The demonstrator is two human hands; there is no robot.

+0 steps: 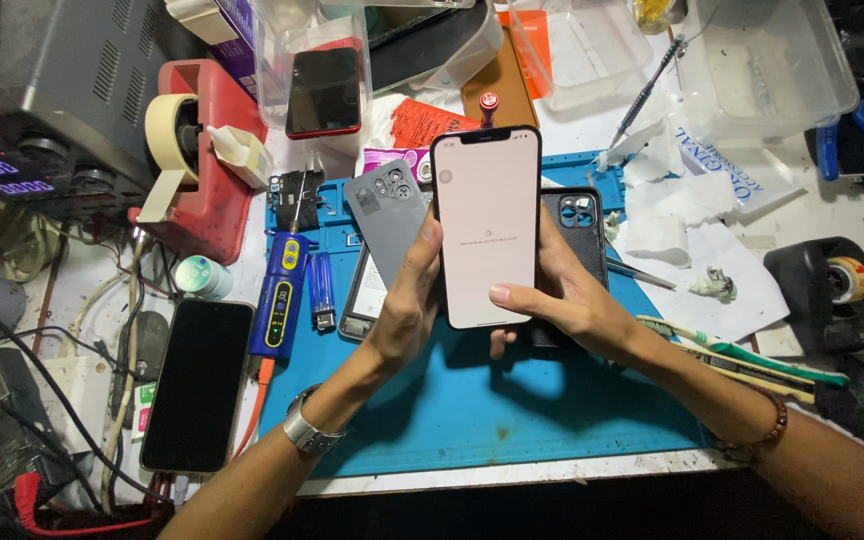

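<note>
While both left hand (407, 300) and right hand (562, 300) grip lit phone (487, 225), red packet (422, 122) behind.

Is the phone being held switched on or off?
On. The phone, held between the left hand and right hand, has a lit pale screen; the phone on the table is dark.

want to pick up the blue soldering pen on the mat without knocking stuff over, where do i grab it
Grip the blue soldering pen across its long sides at the yellow-panelled middle, coming straight down from above. It lies flat and lengthwise on the mat's left edge, tip pointing away. The lighter sits close on its right and the black phone near its lower left, so keep fingers narrow.
</note>
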